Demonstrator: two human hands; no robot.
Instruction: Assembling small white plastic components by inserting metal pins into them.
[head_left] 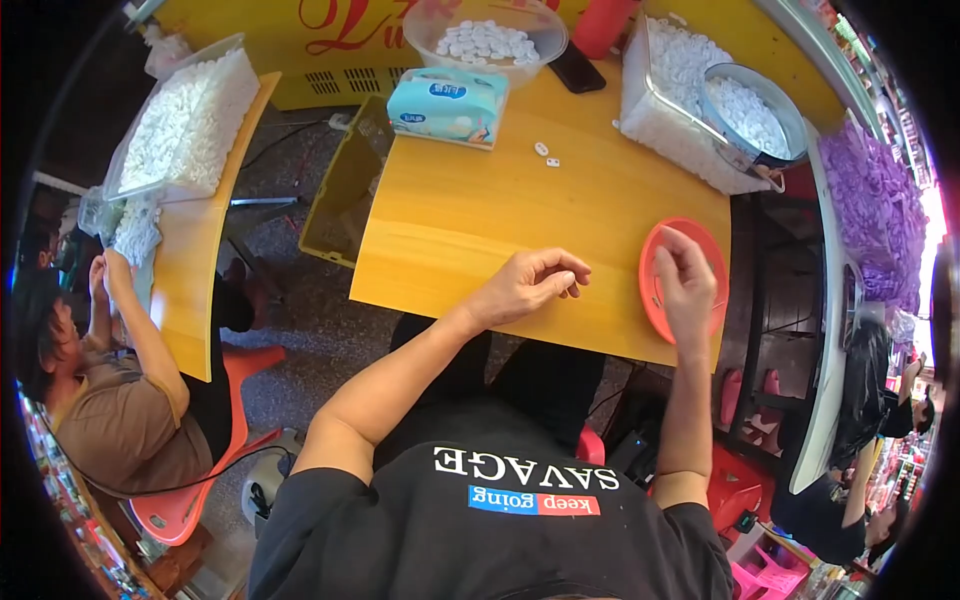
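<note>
While the bare right hand (688,285) hangs over a shallow, round, red plastic dish (652,312), its fingers are bent with the tips drawn inward; whether they grasp anything cannot be told. The bare left hand (522,287) is held palm inward above the yellow, wood-grained worktop (450,230), its fingers half-curled and the thumb close to the index finger; any small item between them cannot be made out.

The dish lies beneath the right fingers and to the right of the left ones, close to the worktop's right edge. Beyond the left fingers, well apart, lie two small, white, oval pieces (541,149). Beyond the right fingers stands a clear, rectangular plastic bin (665,150) heaped with white pieces.

For sound handling at the dish, the right fingertips should work low inside it, with thumb and index finger meeting lightly. Pressure on the rim is best avoided, since the dish could tip or slide; the left fingers are well placed to receive a piece.
</note>
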